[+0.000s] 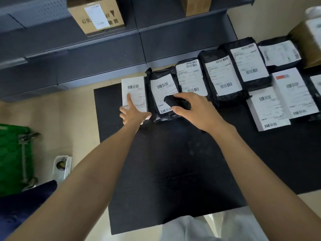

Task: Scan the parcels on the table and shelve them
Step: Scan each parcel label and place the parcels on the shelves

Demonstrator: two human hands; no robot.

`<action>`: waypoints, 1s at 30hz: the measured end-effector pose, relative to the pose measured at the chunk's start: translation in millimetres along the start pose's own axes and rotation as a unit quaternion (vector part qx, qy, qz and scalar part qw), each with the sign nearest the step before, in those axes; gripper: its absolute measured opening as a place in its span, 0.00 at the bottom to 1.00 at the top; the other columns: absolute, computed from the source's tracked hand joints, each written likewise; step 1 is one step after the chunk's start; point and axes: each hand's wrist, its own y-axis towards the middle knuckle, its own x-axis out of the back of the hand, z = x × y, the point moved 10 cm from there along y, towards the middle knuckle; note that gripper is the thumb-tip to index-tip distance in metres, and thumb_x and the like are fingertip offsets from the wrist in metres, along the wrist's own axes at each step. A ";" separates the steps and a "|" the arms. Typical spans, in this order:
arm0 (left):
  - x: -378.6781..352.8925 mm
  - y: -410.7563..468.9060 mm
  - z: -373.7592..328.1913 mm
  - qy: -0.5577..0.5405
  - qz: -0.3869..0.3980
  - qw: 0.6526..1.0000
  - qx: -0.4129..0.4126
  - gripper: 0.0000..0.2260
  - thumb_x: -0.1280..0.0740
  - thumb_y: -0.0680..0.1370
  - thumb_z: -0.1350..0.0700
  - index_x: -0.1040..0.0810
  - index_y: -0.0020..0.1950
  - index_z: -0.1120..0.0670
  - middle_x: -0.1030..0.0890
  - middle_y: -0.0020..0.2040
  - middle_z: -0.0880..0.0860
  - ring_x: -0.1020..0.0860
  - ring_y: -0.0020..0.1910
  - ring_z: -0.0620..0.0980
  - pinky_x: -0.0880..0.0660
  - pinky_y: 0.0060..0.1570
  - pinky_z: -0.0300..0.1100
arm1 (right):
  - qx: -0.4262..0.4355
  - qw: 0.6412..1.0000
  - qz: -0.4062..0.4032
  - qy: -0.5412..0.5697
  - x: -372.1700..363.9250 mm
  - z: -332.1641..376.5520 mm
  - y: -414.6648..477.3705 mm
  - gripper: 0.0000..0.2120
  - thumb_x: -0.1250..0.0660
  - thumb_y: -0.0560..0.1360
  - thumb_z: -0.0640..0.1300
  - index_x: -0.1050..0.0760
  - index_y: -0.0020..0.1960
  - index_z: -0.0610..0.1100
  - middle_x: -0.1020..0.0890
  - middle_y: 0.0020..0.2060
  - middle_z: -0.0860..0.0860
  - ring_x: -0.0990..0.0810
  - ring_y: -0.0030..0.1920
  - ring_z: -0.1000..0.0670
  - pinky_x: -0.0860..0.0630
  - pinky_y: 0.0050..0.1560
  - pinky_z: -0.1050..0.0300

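Several labelled parcels lie in rows along the far side of the black table. A flat white parcel is the leftmost; my left hand rests on its near edge with the index finger stretched over the label. Beside it lies a black bag parcel with a white barcode label. My right hand hovers over that bag, shut on a small black scanner pointing at the label. More black bags and white boxes lie to the right.
Dark grey shelves stand behind the table, with a cardboard box on an upper shelf and another box further right. A green cart and a small white basket stand on the floor at left.
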 end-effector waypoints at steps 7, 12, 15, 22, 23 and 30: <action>54.3 -56.2 5.6 0.008 -0.121 0.991 -0.060 0.56 0.22 0.65 0.55 0.60 0.77 0.36 0.41 0.69 0.58 0.38 0.65 0.61 0.28 0.54 0.57 | 0.069 0.998 -0.005 0.015 31.8 25.4 -35.1 0.23 0.34 0.79 0.54 0.29 0.73 0.54 0.25 0.68 0.55 0.27 0.67 0.52 0.31 0.60 0.55; 95.6 -118.6 -30.7 0.054 -0.224 0.958 -0.174 0.59 0.22 0.63 0.55 0.62 0.77 0.35 0.43 0.72 0.57 0.39 0.66 0.62 0.26 0.56 0.60 | 0.129 0.991 -0.020 0.011 71.1 42.1 -68.7 0.23 0.34 0.78 0.55 0.29 0.73 0.56 0.25 0.69 0.56 0.28 0.69 0.52 0.32 0.60 0.55; 111.5 -158.6 -65.0 0.078 -0.271 0.927 -0.246 0.58 0.22 0.63 0.57 0.60 0.78 0.36 0.42 0.71 0.56 0.39 0.67 0.61 0.23 0.53 0.61 | 0.163 0.986 -0.040 0.004 103.2 50.6 -91.5 0.23 0.33 0.79 0.55 0.29 0.73 0.55 0.25 0.70 0.56 0.28 0.69 0.52 0.31 0.60 0.54; 126.9 -241.6 -136.6 0.101 -0.339 0.876 -0.328 0.51 0.23 0.64 0.57 0.51 0.77 0.39 0.42 0.72 0.56 0.41 0.68 0.61 0.23 0.55 0.62 | 0.197 0.975 -0.104 0.006 181.5 40.5 -147.5 0.24 0.33 0.79 0.57 0.30 0.73 0.55 0.26 0.71 0.55 0.29 0.70 0.50 0.31 0.69 0.47; 127.2 -251.7 -144.4 0.102 -0.346 0.870 -0.336 0.49 0.23 0.64 0.56 0.49 0.76 0.40 0.42 0.72 0.56 0.41 0.68 0.61 0.23 0.55 0.63 | 0.199 0.973 -0.113 0.008 191.4 36.9 -156.7 0.24 0.33 0.79 0.57 0.30 0.73 0.55 0.26 0.71 0.55 0.29 0.70 0.50 0.31 0.69 0.48; 114.5 -314.3 -179.8 0.130 -0.379 0.836 -0.375 0.45 0.22 0.64 0.55 0.44 0.73 0.46 0.42 0.73 0.58 0.41 0.70 0.62 0.24 0.58 0.63 | 0.193 0.970 -0.150 0.007 230.6 -1.1 -212.4 0.24 0.34 0.79 0.56 0.30 0.74 0.55 0.26 0.71 0.54 0.29 0.71 0.49 0.33 0.66 0.50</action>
